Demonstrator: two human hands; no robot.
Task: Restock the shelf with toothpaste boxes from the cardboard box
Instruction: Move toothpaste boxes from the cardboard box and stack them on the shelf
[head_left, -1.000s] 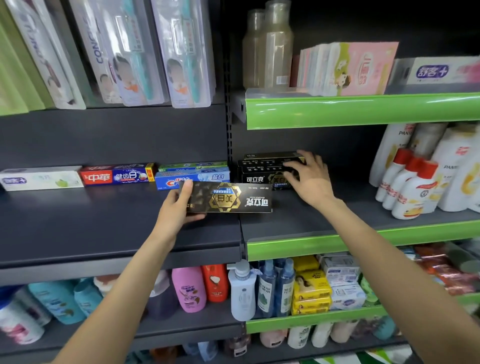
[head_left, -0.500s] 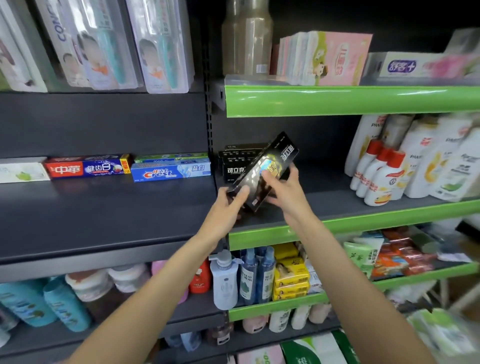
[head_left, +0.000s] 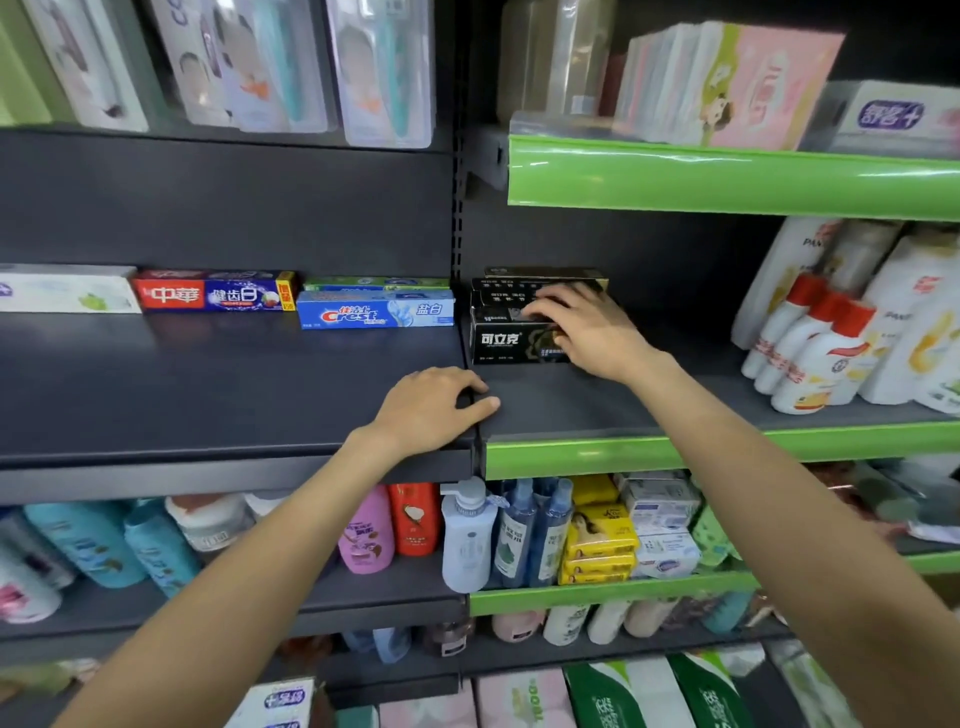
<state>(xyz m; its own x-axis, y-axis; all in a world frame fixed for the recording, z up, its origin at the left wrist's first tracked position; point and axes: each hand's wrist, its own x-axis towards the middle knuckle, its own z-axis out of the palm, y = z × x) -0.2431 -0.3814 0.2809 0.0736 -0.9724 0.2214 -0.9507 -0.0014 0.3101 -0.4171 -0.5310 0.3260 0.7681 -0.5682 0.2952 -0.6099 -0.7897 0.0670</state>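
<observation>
A stack of black toothpaste boxes (head_left: 519, 285) sits at the back left of the green-edged shelf (head_left: 831, 440). The front black box (head_left: 501, 340) stands on its long side with white characters facing me. My right hand (head_left: 589, 332) lies over its right half, fingers curled across its top and gripping it. My left hand (head_left: 431, 405) rests palm down on the dark shelf (head_left: 208, 395) at the seam between the two shelf bays and holds nothing. The cardboard box is out of view.
A blue Crest box (head_left: 363, 314), a red and blue box (head_left: 213, 295) and a white box (head_left: 62, 296) line the back of the dark shelf. White bottles with red caps (head_left: 821, 343) crowd the right. An upper green shelf (head_left: 727, 182) overhangs the stack.
The black box that both hands held tilted in the air now stands on the shelf in front of the stack. My left hand let go and dropped onto the shelf.
</observation>
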